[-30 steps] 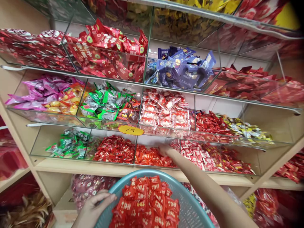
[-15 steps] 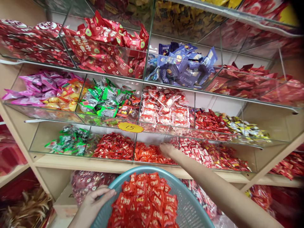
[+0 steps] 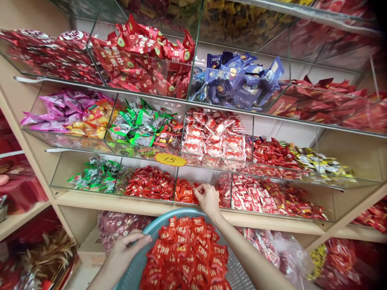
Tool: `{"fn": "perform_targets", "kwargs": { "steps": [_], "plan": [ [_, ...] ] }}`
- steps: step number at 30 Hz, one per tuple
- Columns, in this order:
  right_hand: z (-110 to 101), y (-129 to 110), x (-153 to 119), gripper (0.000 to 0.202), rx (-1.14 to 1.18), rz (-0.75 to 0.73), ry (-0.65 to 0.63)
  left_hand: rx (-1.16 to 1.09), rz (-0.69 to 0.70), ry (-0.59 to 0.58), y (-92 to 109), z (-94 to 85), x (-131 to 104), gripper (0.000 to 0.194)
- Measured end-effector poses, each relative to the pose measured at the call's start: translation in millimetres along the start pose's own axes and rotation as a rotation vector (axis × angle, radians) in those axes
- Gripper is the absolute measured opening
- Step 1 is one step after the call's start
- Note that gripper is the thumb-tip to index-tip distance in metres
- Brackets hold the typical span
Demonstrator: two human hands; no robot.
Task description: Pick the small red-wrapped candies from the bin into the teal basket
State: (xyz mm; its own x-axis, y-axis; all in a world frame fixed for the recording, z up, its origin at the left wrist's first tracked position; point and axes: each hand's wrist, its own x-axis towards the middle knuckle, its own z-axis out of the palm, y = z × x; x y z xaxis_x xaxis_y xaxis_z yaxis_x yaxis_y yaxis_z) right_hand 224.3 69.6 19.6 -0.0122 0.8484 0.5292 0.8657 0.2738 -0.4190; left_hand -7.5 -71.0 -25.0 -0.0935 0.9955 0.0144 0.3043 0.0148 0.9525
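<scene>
My left hand (image 3: 128, 249) grips the left rim of a blue-green plastic basket (image 3: 165, 216), thumb on top. Small red wrapped candies with pale lettering (image 3: 187, 253) are heaped in the basket. My right hand (image 3: 208, 198) is at the front edge of a bottom-row compartment, over matching red candies (image 3: 184, 191). Its fingers are curled and pinched together; what they hold, if anything, is hidden. The right forearm crosses above the basket's right side.
Clear dividers split the wooden shelf (image 3: 193, 207) into candy bins. A yellow tag reading 15 (image 3: 171, 159) hangs above. Pink-and-white candies (image 3: 254, 195) lie right of my right hand, darker red ones (image 3: 151, 183) to the left. Bagged goods (image 3: 121, 229) sit below.
My right hand has drawn back from inside the compartment to its front edge, closer to the basket. My left hand keeps its hold on the rim. The view has shifted slightly.
</scene>
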Motion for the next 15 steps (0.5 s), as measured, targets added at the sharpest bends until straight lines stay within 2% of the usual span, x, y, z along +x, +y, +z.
{"fn": "perform_targets", "kwargs": {
  "steps": [3,7,15],
  "plan": [
    [-0.1,1.0,-7.2,0.03,-0.024,-0.011,0.038,0.009,-0.023,-0.01,3.8,-0.3,-1.7,0.025],
    [-0.9,0.7,-12.0,0.034,-0.065,-0.052,0.005,0.0,-0.02,-0.026,13.3,0.3,-4.2,0.027],
    [-0.3,-1.5,-14.0,0.027,-0.108,-0.07,-0.055,0.016,-0.063,-0.017,23.4,2.1,-7.5,0.028]
  ]
}}
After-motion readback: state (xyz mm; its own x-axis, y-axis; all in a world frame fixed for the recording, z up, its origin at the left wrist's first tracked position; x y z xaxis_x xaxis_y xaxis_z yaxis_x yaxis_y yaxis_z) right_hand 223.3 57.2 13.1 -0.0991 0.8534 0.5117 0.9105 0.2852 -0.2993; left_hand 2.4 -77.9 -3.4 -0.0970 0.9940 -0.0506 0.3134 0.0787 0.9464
